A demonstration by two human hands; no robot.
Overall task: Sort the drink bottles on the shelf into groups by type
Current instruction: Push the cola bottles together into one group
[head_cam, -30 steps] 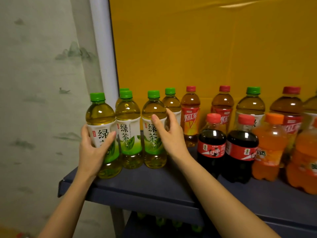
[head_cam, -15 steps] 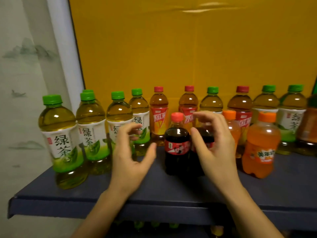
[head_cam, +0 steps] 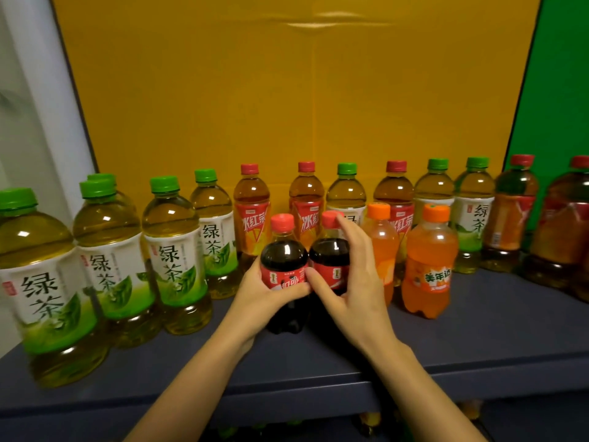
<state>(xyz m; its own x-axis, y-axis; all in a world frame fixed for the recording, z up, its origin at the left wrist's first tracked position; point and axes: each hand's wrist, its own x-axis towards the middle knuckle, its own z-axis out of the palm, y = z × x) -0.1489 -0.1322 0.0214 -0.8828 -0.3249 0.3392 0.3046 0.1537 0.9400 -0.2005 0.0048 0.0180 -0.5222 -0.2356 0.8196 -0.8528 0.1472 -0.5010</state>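
Two small cola bottles stand side by side mid-shelf. My left hand (head_cam: 266,296) grips the left cola bottle (head_cam: 282,250) around its red label. My right hand (head_cam: 352,282) wraps the right cola bottle (head_cam: 330,253), fingers reaching up to its cap. Several green tea bottles (head_cam: 172,250) with green caps cluster at the left. Red-capped iced tea bottles (head_cam: 251,215) line the back, mixed with more green tea bottles (head_cam: 345,193). Two orange soda bottles (head_cam: 430,260) stand just right of my right hand.
The dark blue shelf (head_cam: 478,330) has bare room along its front edge. A yellow board (head_cam: 287,90) backs the shelf, with a green panel (head_cam: 561,74) at right. More iced tea bottles (head_cam: 564,231) crowd the far right. Bottles show dimly on a lower shelf.
My hands left the green tea bottles at the left, moved right and closed around the two cola bottles. The view shifted rightward along the shelf.
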